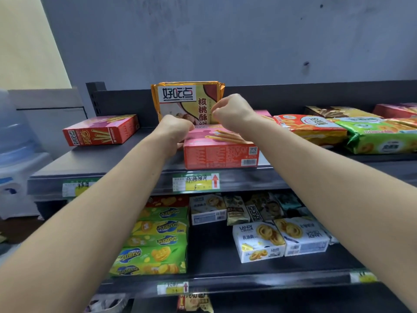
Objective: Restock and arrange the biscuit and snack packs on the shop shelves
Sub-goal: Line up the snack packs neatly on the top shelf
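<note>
Currently both hands work at the top shelf (101, 159): the left hand (174, 127) is curled at the lower left corner of the upright orange walnut-biscuit pack (187, 102), and the right hand (232, 114) pinches its right edge. That pack stands behind the pink wafer-roll box (221, 147), seemingly unsupported. Released off balance, it would likely topple forward onto the box.

Small shop. Dark metal shelf (108, 161) carries price tags (195, 182) along its front rail, with packaged biscuit boxes (221, 147) above it and more snack packs (155, 236) on the tier below. Water dispenser (15, 141) left of it.
</note>
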